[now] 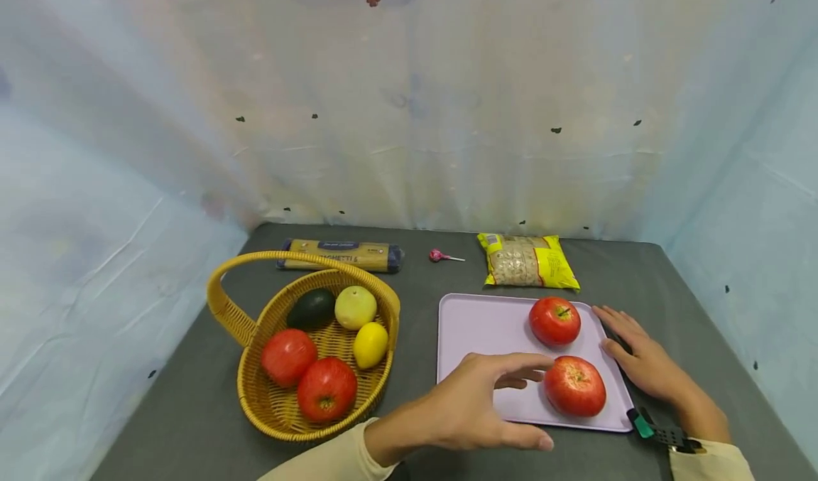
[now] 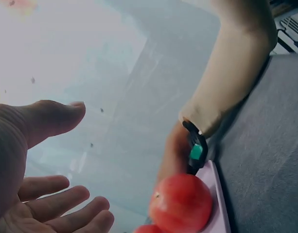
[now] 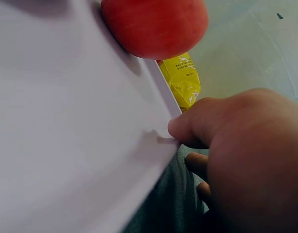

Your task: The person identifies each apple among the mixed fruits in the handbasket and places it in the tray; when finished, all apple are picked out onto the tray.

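Observation:
My left hand (image 1: 469, 403) hovers over the near edge of a lilac tray (image 1: 479, 325), thumb and fingers spread apart with nothing between them. Just right of its fingertips a red apple (image 1: 575, 386) sits on the tray; this apple (image 2: 182, 203) also shows low in the left wrist view. Farther back on the same tray is a second red apple (image 1: 554, 321). My right hand (image 1: 648, 360) rests at the tray's right edge with fingers extended. In the right wrist view its thumb (image 3: 192, 121) touches the rim, while the other fingers lie outside it.
A yellow wicker basket (image 1: 246, 388) with a tall handle stands left, holding two red fruits, a dark green fruit, a pale round fruit and a lemon (image 1: 371, 344). Behind are a spaghetti pack (image 1: 345, 255), a lollipop (image 1: 437, 255) and a yellow bag (image 1: 527, 261).

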The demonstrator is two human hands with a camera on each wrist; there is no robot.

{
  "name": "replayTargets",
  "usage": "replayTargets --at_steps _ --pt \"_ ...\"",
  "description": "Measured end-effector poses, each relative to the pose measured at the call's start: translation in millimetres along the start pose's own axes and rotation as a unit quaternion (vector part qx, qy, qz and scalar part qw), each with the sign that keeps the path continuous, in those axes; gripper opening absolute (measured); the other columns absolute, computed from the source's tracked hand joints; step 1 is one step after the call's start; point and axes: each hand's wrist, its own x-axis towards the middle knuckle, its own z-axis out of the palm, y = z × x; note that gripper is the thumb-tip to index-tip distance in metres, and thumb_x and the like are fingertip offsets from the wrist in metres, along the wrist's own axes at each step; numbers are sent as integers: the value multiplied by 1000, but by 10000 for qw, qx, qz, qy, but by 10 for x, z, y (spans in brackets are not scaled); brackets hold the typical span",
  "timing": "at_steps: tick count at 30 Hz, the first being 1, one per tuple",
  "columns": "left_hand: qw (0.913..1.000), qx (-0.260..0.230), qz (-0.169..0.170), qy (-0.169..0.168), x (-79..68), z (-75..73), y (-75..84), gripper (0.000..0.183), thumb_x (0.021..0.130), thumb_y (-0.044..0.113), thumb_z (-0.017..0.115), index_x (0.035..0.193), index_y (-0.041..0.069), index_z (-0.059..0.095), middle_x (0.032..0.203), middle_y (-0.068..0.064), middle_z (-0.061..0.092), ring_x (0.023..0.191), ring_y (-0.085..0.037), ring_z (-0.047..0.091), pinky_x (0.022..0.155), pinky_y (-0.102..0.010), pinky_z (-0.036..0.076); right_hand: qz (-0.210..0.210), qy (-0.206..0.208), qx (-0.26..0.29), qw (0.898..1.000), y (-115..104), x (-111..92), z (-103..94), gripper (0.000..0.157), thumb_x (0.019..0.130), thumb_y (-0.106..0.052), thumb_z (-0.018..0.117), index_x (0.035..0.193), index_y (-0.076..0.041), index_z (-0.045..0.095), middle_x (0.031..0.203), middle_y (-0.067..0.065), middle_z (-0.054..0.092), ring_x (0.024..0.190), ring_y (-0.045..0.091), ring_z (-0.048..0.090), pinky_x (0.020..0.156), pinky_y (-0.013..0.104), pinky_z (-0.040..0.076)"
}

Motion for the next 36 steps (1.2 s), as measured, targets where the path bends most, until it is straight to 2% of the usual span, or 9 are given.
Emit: replayTargets --at_steps 2,6,12,15,18,23,27,31,36 --pt "9997 -217 -62 -89 -140 -84 45 74 90 21 92 156 16 59 151 4 68 130 0 66 112 -17 51 61 -18 12 10000 -2 -20 7 67 112 -24 60 171 -9 34 169 40 31 156 69 16 111 94 19" --pt "9952 -793 -545 -162 -418 -303 110 73 91 21 91 157 23 59 153 10 66 134 -3 65 116 -22 50 156 -27 -21 9999 -7 -46 16 68 112 -26 60 172 -10 33 169 39 31 156 69 16 110 94 20" --pt "9891 -964 -1114 -12 -845 -691 163 72 92 25 91 156 27 60 155 8 64 139 -8 63 117 -23 50 138 20 -62 9999 -10 -45 32 66 111 -22 60 171 -8 35 168 40 32 156 69 17 111 93 21" --pt "9846 -812 -1549 -1 -1057 -913 198 70 94 29 90 156 27 59 156 8 64 141 -10 62 116 -24 51 86 52 -34 9999 -2 -42 48 66 111 -22 61 171 -8 36 168 40 33 155 69 18 111 93 21" --pt "9809 -471 -1886 71 -1237 -1128 239 69 95 33 89 156 24 59 156 6 64 142 -14 63 116 -32 54 71 28 16 10000 1 -40 47 66 112 -24 60 171 -10 35 168 39 32 155 69 17 111 93 21" --pt "9760 545 -2097 222 -1464 -1429 269 72 93 43 89 155 18 61 151 0 68 136 -22 68 108 -39 60 155 -33 0 9999 -20 -35 29 68 111 -26 61 172 -11 34 170 37 32 157 68 16 110 94 21" --pt "9594 1338 -2452 382 -1570 -1628 262 74 93 45 89 154 15 61 149 -5 69 127 -29 73 97 -42 65 117 -14 -12 9999 -21 -28 24 67 112 -25 60 172 -10 34 169 38 32 156 68 16 110 94 22" --pt "9301 2046 -2992 595 -1620 -1783 206 78 92 43 90 154 9 60 138 -9 75 117 -30 76 91 -48 66 90 6 -62 9999 -12 -14 18 67 112 -24 60 172 -10 33 169 38 33 156 68 17 109 94 23" --pt "8940 2877 -3374 643 -1622 -1859 77 84 92 47 89 154 1 58 117 -7 79 97 -20 75 79 -43 65 125 9 -99 9999 -19 -8 13 68 111 -23 61 172 -9 34 169 38 33 156 67 18 109 93 24"
